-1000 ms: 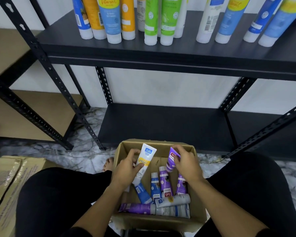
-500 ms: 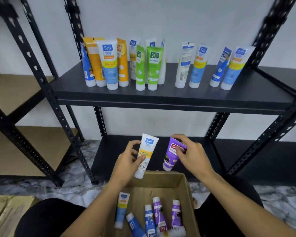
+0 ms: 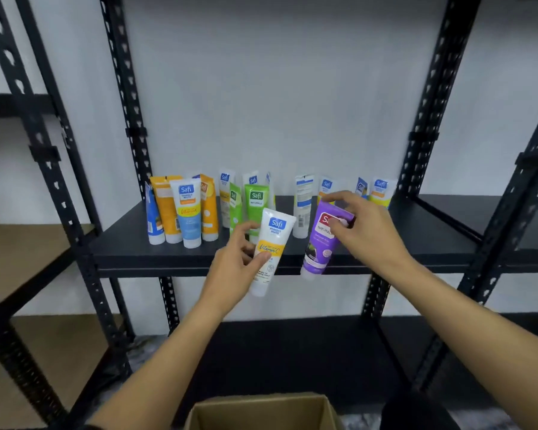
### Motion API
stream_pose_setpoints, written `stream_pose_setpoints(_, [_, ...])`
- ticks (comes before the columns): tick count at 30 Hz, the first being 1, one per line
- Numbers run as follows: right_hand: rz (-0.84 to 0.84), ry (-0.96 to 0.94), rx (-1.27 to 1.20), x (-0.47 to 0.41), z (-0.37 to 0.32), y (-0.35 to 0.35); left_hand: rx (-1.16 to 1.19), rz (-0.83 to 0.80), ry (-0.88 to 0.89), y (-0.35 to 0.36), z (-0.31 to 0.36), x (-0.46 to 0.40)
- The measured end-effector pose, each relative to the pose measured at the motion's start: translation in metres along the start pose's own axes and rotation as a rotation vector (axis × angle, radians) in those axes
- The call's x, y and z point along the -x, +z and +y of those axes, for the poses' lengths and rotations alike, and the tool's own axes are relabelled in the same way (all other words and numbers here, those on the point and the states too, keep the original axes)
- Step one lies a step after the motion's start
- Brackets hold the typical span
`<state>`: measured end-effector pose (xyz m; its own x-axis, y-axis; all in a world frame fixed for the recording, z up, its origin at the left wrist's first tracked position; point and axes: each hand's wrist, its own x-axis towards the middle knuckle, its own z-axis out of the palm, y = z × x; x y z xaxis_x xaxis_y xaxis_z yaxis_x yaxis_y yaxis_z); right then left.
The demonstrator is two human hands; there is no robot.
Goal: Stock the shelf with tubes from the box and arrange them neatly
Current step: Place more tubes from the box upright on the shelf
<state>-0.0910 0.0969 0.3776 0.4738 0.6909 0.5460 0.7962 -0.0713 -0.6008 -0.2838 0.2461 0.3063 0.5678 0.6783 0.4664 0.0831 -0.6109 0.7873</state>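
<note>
Tubes were the whole job, and at this point I had one in each hand, both up at the front edge of the black shelf. My left hand was gripping a white Vitamin C tube, thumb across the yellow band and fingers round the back, cap pointing down and the top tipped a bit to the right. My right hand was pinching a purple tube near its flat crimped end, cap down too, and also leaning. Neither one was touching the shelf yet; both hung just in front of its lip.

On the shelf, the left side had an orange and blue cluster, then a pair of green tubes right behind my white one, then some white-and-blue ones spaced out toward the right. The cardboard box sat below the shelf, by my knees.

My take on doing this bit well: lift both over the lip first, straighten them so the caps land flat, and put each down in an open spot in front of the back row rather than shoving in between. The standing ones looked tippy, so I figured bumping the green pair was the main risk. Labels facing out, in line with the neighbours, then let go one at a time.
</note>
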Motion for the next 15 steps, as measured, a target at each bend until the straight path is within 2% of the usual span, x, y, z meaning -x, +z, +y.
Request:
stream_pose_setpoints(7, [0.048,-0.004,0.023,-0.06,-0.008,-0.027,-0.012,0.041,0.089,-0.007,0.037,-0.042])
stream_pose_setpoints(15, [0.033,0.034,0.102,-0.09,0.011,-0.007,-0.031,0.068,0.096,-0.003,0.043,-0.061])
